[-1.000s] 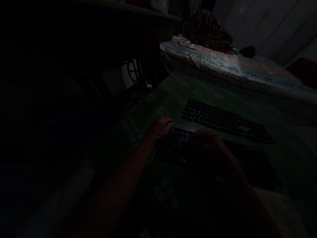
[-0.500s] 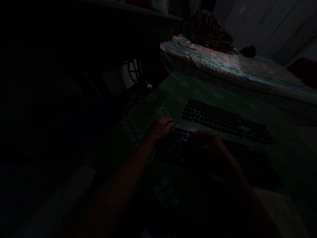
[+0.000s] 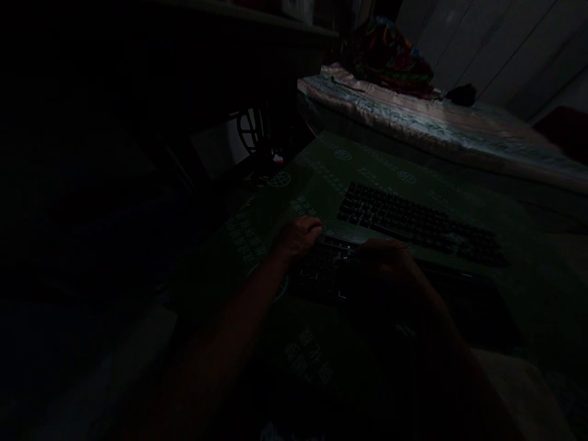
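A dark keyboard housing point(image 3: 316, 269) lies on a green sheet, its small inner details barely lit. My left hand point(image 3: 301, 236) is at its far left corner, fingers curled closed on the edge. My right hand point(image 3: 386, 257) is closed over the middle of the housing. Out of its fist sticks a slim, pen-like tool point(image 3: 402, 247); a small bright spot by the fingertips looks like its tip, on the housing. The tool's exact kind is too dark to tell. Behind the hands rests a block of black keyboard keys point(image 3: 413, 220), laid out in rows.
The green printed sheet point(image 3: 243, 239) covers the work surface. At the back stands a bed with a pale patterned cover point(image 3: 413, 119) and a red flowered cloth bundle point(image 3: 390, 64). To the left is a dark table point(image 3: 239, 37) with a wheel point(image 3: 248, 131) beneath it.
The right hand and its tool have shifted very slightly over the housing. The left hand stays in place, and the keys have not moved.
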The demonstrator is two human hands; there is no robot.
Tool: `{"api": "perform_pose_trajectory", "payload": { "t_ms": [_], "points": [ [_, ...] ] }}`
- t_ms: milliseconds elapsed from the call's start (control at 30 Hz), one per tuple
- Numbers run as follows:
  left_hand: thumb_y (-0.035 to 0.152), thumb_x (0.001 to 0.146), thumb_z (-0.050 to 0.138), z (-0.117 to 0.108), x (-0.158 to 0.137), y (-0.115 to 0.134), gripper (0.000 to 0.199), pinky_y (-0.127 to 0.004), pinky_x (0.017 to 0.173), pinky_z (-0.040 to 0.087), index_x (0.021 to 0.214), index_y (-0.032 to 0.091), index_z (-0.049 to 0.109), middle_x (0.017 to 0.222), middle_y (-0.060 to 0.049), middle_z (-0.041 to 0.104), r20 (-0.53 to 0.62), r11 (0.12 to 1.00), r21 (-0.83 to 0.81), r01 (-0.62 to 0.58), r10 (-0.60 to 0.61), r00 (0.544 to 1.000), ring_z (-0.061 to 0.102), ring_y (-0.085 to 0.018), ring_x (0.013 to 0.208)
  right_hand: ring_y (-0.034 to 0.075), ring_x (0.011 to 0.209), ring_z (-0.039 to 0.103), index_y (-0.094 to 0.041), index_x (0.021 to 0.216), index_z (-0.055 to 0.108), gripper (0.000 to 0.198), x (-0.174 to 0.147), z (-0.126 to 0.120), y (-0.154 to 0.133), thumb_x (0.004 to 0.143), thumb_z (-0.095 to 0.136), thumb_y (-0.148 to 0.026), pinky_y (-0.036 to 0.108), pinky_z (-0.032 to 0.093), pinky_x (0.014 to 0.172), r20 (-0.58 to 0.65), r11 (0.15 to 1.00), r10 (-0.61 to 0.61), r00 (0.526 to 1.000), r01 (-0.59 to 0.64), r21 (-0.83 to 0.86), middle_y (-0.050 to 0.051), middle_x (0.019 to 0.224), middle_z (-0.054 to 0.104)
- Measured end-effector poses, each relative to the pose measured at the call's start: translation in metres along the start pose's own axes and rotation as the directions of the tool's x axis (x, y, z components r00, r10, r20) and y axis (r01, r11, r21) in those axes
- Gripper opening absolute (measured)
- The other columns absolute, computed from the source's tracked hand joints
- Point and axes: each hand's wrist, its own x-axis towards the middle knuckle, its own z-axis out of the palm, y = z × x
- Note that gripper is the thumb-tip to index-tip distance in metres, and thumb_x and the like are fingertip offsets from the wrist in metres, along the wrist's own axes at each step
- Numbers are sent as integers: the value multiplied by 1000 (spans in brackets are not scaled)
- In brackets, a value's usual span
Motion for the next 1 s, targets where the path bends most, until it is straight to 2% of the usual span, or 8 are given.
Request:
{"api": "perform_pose_trajectory", "payload": {
  "t_ms": [167, 367, 500, 700, 900, 1000],
  "points": [
    [29, 82, 45, 0, 0, -1, 24, -29, 81, 48, 88, 19, 66, 93, -4, 67, -5, 1000, 16, -5, 5, 1000, 62, -18, 88, 18, 65, 63, -17, 67, 69, 10, 1, 3, -1, 64, 60, -17, 26, 47, 59, 43, 1000, -10, 999, 10, -13, 3, 70, 70],
    [28, 81, 45, -1, 0, 2, 25, -30, 81, 48, 88, 18, 66, 92, -5, 67, 0, 1000, 8, -4, 4, 1000, 62, -18, 87, 20, 66, 64, -17, 68, 69, 10, -1, -6, -1, 64, 60, -19, 29, 48, 62, -58, 998, -40, 998, 37, -41, 5, 71, 72],
    [29, 82, 44, -1, 0, 2, 26, -30, 82, 47, 89, 18, 66, 93, -5, 67, 2, 1000, 3, -6, 6, 1000, 62, -18, 88, 20, 65, 64, -15, 68, 68, 12, -1, -10, -6, 63, 62, -23, 30, 49, 61, -138, 999, 39, 990, -37, 18, 6, 70, 71],
    [29, 81, 45, -1, 0, 2, 26, -30, 82, 48, 89, 17, 67, 93, -5, 67, -5, 1000, 3, 3, -3, 1000, 62, -18, 88, 18, 63, 62, -14, 68, 68, 13, 1, 3, -4, 61, 62, -23, 27, 46, 57, -137, 992, 118, 984, -111, 60, 4, 66, 69],
    [29, 82, 45, 0, 0, 2, 25, -31, 82, 48, 88, 18, 66, 93, -5, 68, 2, 1000, -8, 0, 0, 1000, 62, -18, 88, 16, 58, 59, -16, 63, 65, 11, 2, 6, -2, 65, 55, -20, 25, 43, 54, -45, 998, -12, 999, 9, -61, 3, 63, 66],
    [29, 81, 46, 0, 0, 2, 25, -31, 82, 48, 89, 18, 67, 93, -5, 68, -2, 1000, -5, 2, -2, 1000, 62, -18, 87, 16, 59, 60, -16, 64, 65, 11, 2, 5, -1, 66, 54, -19, 25, 45, 55, -42, 998, -19, 999, 17, -67, 3, 64, 66]
  ]
}}
